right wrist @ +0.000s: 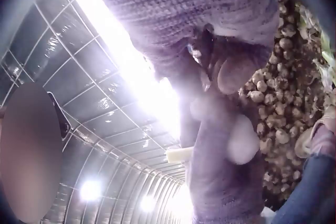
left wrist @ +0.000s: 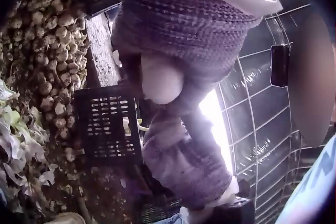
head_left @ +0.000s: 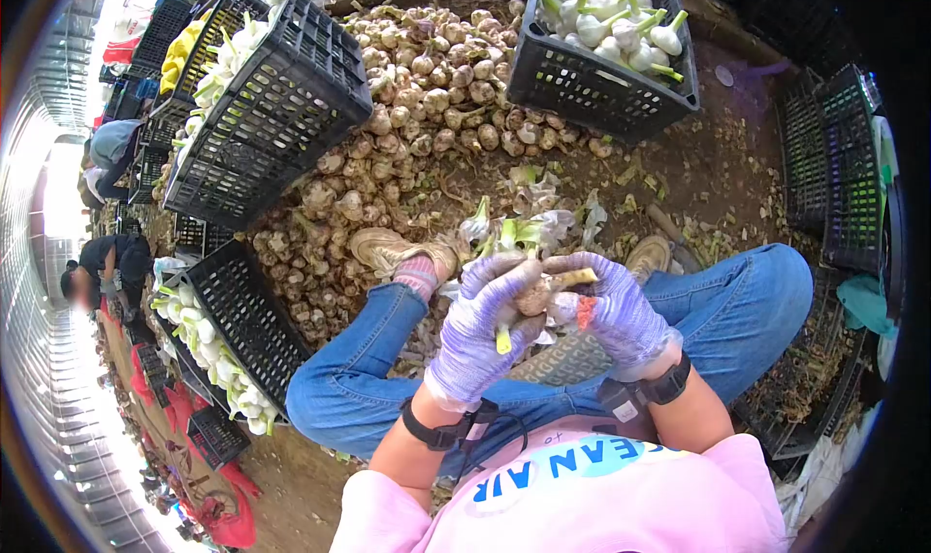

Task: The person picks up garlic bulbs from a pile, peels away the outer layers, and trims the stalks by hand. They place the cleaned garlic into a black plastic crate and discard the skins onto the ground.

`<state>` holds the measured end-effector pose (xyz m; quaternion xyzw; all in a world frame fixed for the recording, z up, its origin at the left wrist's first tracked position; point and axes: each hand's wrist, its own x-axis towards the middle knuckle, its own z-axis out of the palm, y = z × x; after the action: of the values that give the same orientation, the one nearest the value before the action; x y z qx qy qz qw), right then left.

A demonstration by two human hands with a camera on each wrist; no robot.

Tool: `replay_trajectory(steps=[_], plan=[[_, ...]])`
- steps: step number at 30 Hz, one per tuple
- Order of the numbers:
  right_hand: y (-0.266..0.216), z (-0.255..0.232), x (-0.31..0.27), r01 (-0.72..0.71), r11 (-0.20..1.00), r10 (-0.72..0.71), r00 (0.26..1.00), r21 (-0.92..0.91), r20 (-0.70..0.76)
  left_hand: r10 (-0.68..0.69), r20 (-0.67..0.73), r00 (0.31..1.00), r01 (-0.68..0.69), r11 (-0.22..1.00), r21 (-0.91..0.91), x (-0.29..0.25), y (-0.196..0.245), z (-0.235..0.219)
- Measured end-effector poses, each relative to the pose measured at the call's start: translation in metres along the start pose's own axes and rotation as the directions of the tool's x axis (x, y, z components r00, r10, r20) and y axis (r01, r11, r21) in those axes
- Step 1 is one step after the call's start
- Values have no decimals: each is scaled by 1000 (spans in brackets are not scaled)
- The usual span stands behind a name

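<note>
Both hands wear purple knit gloves and meet above the lap in the head view. The left hand (head_left: 477, 338) curls round a white garlic bulb (left wrist: 161, 78), whose cut green stem (head_left: 503, 341) points down. Between the hands is a brownish garlic bulb (head_left: 531, 299), its pale stem (head_left: 574, 277) pointing right. The right hand (head_left: 623, 312) pinches this second bulb from the right; an orange-red band circles one finger. In the right wrist view, the right hand (right wrist: 194, 19) is above the left hand (right wrist: 223, 176). The gloves partly hide both bulbs.
Unpeeled garlic (head_left: 427, 87) is heaped on the ground ahead. Black crates of white garlic stand at the left (head_left: 276, 116) and upper right (head_left: 601, 85). Peeled skins and leaves (head_left: 533, 228) lie between the shoes. Two people are at far left.
</note>
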<state>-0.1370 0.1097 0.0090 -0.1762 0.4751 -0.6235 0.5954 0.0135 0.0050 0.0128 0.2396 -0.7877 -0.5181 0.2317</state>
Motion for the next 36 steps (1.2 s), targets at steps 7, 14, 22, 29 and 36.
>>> replay_trajectory(steps=[7,14,22,29,36], plan=[[9,-20,4,96,936,-89,995,-340,36,-446,117,887,443,754,-486,-4,-11,-2],[19,-23,7,274,703,-307,949,-657,68,-578,199,792,587,629,-511,-4,-40,2],[13,-15,1,-44,985,22,991,169,134,-376,500,780,620,360,-697,4,-15,-21],[17,-2,2,-40,984,31,998,176,52,-447,95,889,452,829,-330,8,-23,-5],[4,-30,14,194,888,-272,953,-416,-137,-169,-24,985,157,951,-267,12,-6,-17]])
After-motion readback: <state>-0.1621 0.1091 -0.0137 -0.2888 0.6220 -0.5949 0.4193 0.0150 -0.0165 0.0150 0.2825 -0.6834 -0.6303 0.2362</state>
